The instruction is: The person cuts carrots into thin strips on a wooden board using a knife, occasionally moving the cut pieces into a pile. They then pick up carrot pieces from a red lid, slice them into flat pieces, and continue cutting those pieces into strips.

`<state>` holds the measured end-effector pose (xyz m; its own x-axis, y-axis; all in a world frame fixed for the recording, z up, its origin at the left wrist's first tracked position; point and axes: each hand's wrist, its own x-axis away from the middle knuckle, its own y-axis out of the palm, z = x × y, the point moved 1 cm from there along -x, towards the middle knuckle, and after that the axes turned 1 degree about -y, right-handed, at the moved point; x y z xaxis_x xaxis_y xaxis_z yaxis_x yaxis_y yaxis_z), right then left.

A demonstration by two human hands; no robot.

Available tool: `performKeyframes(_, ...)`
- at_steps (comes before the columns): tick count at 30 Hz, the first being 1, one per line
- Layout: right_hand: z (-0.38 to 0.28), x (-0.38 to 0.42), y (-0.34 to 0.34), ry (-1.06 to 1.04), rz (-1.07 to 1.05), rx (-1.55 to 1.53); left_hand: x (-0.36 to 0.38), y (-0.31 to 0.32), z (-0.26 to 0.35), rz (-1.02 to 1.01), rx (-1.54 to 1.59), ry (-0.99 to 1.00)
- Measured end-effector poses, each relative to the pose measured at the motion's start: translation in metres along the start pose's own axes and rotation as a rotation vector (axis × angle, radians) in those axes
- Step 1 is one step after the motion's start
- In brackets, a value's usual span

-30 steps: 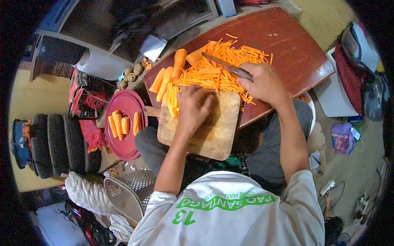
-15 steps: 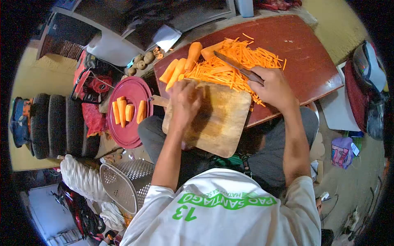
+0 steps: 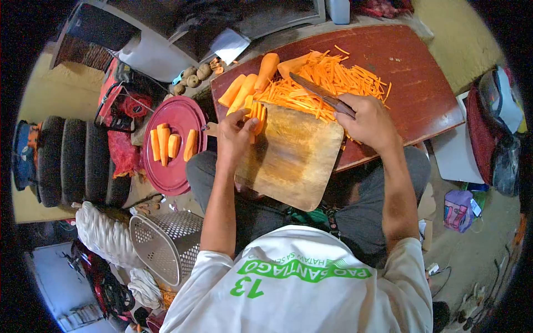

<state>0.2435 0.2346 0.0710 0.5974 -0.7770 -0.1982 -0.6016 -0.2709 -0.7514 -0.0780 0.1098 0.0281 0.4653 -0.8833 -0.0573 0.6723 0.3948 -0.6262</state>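
Note:
My left hand [image 3: 234, 136] is closed on a small stack of carrot slices [image 3: 256, 115] at the upper left edge of the wooden chopping board [image 3: 297, 155]. My right hand [image 3: 366, 119] grips the handle of a knife [image 3: 319, 91], its dark blade pointing up and left over a heap of carrot strips [image 3: 355, 80]. The heap lies on the red-brown table [image 3: 413, 83] just beyond the board. Several larger carrot pieces [image 3: 267, 69] rest on the table at the heap's left. The board sits tilted over my lap and against the table edge.
Left of my knee, a round red lid [image 3: 177, 111] carries several carrot pieces [image 3: 162, 141]. A perforated plastic basket [image 3: 166, 244] stands on the floor below it. Several tyres [image 3: 75, 161] line the left wall. Brown root vegetables [image 3: 193, 80] lie behind the table's left corner.
My left hand has shifted left and turned, so the carrot slices in its fingers now show. The right hand, with the knife, has moved slightly down. The view has tilted a little.

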Motion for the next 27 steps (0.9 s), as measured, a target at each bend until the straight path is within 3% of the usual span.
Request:
performKeyframes(4,0.0,0.0,0.002,-0.021,0.006,-0.04,-0.01,-0.005,-0.025,-0.025,-0.016,0.091)
performKeyframes(8,-0.007,0.001,0.002,-0.034,0.012,-0.086,-0.003,-0.004,-0.031,0.104,0.022,0.097)
performKeyframes(13,-0.025,0.004,0.005,0.012,-0.068,-0.175,0.037,-0.013,0.03,0.187,-0.035,0.108)
performKeyframes(16,-0.029,0.007,0.016,0.064,-0.19,-0.181,0.059,0.015,0.014,0.232,0.054,0.302)
performKeyframes(17,-0.034,0.011,0.019,-0.087,-0.095,-0.145,0.068,0.021,0.017,0.173,0.051,0.334)
performKeyframes(25,-0.076,0.078,0.029,0.211,-0.209,-0.294,0.113,0.062,0.031,-0.114,-0.007,0.593)
performKeyframes(27,-0.075,0.09,0.04,0.234,-0.131,-0.332,0.11,0.066,0.027,-0.111,0.02,0.644)
